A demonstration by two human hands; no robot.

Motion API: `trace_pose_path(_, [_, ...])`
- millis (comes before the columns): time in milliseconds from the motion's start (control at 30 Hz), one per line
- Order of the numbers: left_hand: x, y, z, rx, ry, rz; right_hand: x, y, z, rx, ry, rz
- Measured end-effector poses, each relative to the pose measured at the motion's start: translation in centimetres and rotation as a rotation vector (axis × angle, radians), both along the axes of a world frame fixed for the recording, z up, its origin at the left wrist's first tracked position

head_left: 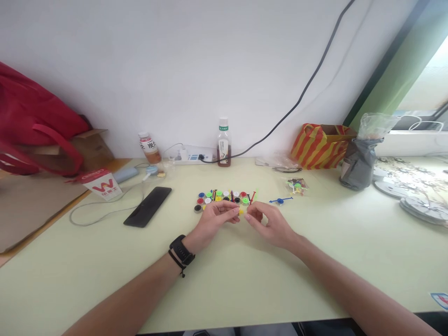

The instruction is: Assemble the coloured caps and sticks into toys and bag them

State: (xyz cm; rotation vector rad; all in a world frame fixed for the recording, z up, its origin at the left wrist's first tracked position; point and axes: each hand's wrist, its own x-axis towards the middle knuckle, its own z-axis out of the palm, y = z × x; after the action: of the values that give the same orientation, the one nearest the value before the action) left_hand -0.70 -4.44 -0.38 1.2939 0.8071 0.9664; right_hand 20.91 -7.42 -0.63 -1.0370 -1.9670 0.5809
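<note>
Between the fingertips of my left hand (217, 215) is a small yellow plastic piece (241, 212), its exact shape too small to make out. My right hand (269, 223) is close beside it, thumb and fingers curled together; whether anything is pinched there is hidden. Just beyond both hands, small round discs (200, 201) in red, blue, green, white, yellow and black stand in rows, partly covered by my left hand. Thin coloured arrow pieces lie among them, including a red arrow (252, 198). To the right lies a blue arrow spinner (280, 201).
A clear bag of coloured pieces (297, 186) lies behind the spinner. On the left are a black phone (148, 206), a cable and a red-white box (101, 184). Bottles (224, 144), a power strip (194, 153) and a striped bag (317, 147) line the wall. Patterned discs (425, 210) are stacked right.
</note>
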Motion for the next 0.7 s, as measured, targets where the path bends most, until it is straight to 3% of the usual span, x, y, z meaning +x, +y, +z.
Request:
trace_pose_path(200, [0.2, -0.1, -0.5, 0.051, 0.005, -0.045, -0.2, -0.1, -0.2, -0.072, 0.01, 0.038])
trace_pose_path(500, [0.4, -0.1, -0.4, 0.06, 0.058, -0.007, 0.0, 0.4, 0.8, -0.181, 0.115, 0.047])
trace_pose_path(567, [0.4, 0.0, -0.2, 0.088, 0.07, 0.054, 0.6, 0.7, 1.0, -0.126, 0.123, -0.027])
trace_pose_path(700, [0.2, 0.5, -0.2, 0.13, 0.116, 0.208, 2.7, 1.8, 1.6, 0.155, 0.103, -0.337])
